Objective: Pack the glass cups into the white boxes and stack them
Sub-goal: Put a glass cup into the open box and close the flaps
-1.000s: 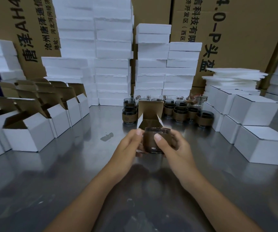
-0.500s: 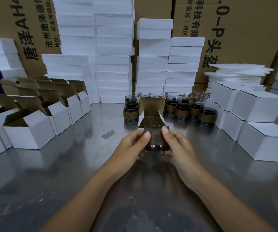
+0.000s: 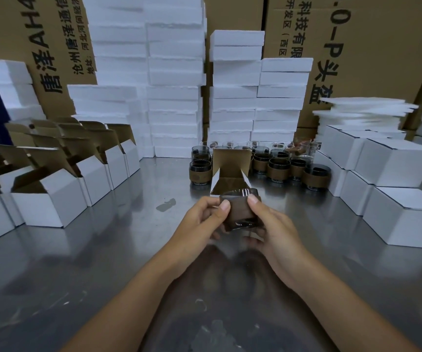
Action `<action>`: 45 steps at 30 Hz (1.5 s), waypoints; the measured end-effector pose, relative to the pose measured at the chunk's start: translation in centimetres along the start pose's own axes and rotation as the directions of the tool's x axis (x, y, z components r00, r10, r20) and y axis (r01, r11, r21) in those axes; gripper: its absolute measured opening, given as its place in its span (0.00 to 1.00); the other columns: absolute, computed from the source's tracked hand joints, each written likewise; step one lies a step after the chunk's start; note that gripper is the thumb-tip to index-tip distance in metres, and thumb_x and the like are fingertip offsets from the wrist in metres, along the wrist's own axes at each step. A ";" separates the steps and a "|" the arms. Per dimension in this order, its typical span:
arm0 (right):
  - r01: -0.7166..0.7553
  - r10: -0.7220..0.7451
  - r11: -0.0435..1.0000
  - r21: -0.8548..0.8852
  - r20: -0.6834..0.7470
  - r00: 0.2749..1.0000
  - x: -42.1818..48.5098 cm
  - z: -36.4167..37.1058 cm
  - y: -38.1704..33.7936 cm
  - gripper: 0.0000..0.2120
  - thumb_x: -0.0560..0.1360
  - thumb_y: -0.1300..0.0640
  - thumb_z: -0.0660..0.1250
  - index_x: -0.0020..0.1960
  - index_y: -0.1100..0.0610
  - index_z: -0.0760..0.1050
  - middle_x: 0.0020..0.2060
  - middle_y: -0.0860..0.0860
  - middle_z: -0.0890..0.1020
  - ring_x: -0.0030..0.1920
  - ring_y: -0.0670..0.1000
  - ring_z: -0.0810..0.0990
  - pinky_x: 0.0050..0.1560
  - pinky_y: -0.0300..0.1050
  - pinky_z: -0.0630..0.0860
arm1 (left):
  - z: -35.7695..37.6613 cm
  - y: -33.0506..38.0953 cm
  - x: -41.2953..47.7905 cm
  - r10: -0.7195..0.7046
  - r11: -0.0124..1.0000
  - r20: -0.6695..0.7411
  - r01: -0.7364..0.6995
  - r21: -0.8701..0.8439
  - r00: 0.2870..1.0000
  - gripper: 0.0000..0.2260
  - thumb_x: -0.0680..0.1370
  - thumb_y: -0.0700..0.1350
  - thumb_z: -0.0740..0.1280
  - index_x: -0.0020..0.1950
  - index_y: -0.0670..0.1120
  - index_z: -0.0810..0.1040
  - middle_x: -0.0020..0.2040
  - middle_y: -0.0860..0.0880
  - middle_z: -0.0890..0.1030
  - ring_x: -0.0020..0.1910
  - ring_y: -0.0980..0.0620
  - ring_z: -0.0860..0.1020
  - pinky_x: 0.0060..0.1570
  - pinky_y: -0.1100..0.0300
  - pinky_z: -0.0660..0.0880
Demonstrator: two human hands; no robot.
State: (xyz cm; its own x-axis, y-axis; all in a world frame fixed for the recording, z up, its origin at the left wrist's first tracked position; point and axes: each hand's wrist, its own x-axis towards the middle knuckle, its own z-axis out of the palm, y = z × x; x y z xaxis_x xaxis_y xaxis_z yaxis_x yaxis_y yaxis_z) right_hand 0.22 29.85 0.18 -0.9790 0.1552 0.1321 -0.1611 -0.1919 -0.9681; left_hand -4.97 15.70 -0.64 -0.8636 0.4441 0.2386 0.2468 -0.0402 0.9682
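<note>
Glossy dark glass cup with matt brown sleeve; matt white cardboard box; smooth, reflective metal table.

table | left: open boxes in rows | right: closed boxes stacked, sheet pile behind them | back: slab stacks, cartons behind those | back centre: cups before the slabs | centre: lone box before the cups | held cup just before the lone box, between left hand and right hand
</note>
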 end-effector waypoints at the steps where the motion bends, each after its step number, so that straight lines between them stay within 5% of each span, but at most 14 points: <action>1: -0.029 0.029 0.999 0.024 0.010 1.000 0.1 0.0 0.0 0.16 0.66 0.42 0.66 0.42 0.52 0.84 0.38 0.53 0.85 0.37 0.47 0.84 0.34 0.39 0.75 | -0.1 0.0 0.1 0.001 1.000 -0.004 -0.001 -0.023 1.000 0.25 0.67 0.63 0.64 0.54 0.47 0.76 0.46 0.45 0.81 0.42 0.53 0.79 0.50 0.53 0.77; 7: -0.177 0.178 0.977 0.122 0.001 0.984 0.4 0.2 0.0 0.23 0.77 0.41 0.55 0.60 0.57 0.76 0.45 0.57 0.83 0.41 0.49 0.80 0.37 0.42 0.70 | -0.2 -0.2 0.2 0.032 0.999 -0.006 -0.032 -0.023 0.999 0.23 0.66 0.63 0.64 0.51 0.47 0.76 0.37 0.53 0.82 0.38 0.57 0.80 0.44 0.61 0.78; 17: -0.202 0.202 0.973 0.111 0.016 0.979 0.4 0.3 0.0 0.23 0.76 0.39 0.54 0.58 0.54 0.76 0.45 0.56 0.83 0.40 0.48 0.81 0.36 0.41 0.70 | -0.2 -0.3 0.3 0.030 0.999 -0.023 -0.030 0.028 0.999 0.25 0.65 0.66 0.62 0.53 0.50 0.76 0.36 0.55 0.82 0.37 0.58 0.80 0.46 0.59 0.78; 27: 0.083 -0.094 0.994 -0.067 -0.176 0.980 0.0 0.4 0.1 0.34 0.55 0.36 0.70 0.55 0.53 0.75 0.48 0.53 0.84 0.48 0.50 0.83 0.40 0.42 0.77 | -0.5 -0.4 0.5 -0.018 0.995 -0.060 0.023 0.096 0.998 0.16 0.72 0.58 0.63 0.52 0.48 0.77 0.37 0.52 0.81 0.40 0.53 0.80 0.45 0.60 0.77; 32: 0.269 -0.353 0.899 -0.346 -0.209 0.912 0.0 0.3 0.8 0.23 0.62 0.48 0.77 0.51 0.45 0.69 0.46 0.42 0.78 0.43 0.35 0.78 0.40 0.29 0.73 | -0.2 -0.3 0.3 -0.032 0.995 -0.023 0.034 0.092 0.999 0.08 0.80 0.45 0.61 0.55 0.48 0.78 0.41 0.51 0.84 0.41 0.55 0.81 0.43 0.63 0.77; 36: 0.316 -0.467 0.781 -0.539 -0.167 0.869 -0.1 0.4 1.4 0.29 0.58 0.39 0.75 0.52 0.41 0.64 0.51 0.42 0.72 0.50 0.37 0.74 0.44 0.27 0.71 | -0.1 -0.2 0.3 -0.065 0.992 0.006 0.064 0.105 0.998 0.11 0.81 0.43 0.60 0.61 0.48 0.77 0.50 0.46 0.83 0.48 0.51 0.81 0.51 0.58 0.77; 45: 0.342 -0.479 0.762 -0.550 -0.125 0.869 -0.4 0.2 1.1 0.28 0.58 0.44 0.76 0.51 0.41 0.63 0.50 0.41 0.72 0.51 0.38 0.74 0.45 0.31 0.73 | -0.1 0.0 0.3 -0.056 0.995 0.024 0.053 0.087 0.998 0.12 0.81 0.44 0.59 0.62 0.53 0.75 0.51 0.47 0.83 0.50 0.50 0.81 0.56 0.53 0.77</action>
State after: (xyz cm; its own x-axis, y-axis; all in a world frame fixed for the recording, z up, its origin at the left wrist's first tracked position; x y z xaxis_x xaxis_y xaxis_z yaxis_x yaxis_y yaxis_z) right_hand 0.38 29.37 -0.87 -0.7577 0.3476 0.5524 -0.3886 0.4397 -0.8097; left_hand -5.24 15.71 -0.59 -0.8651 0.4673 0.1824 0.2379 0.0620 0.9693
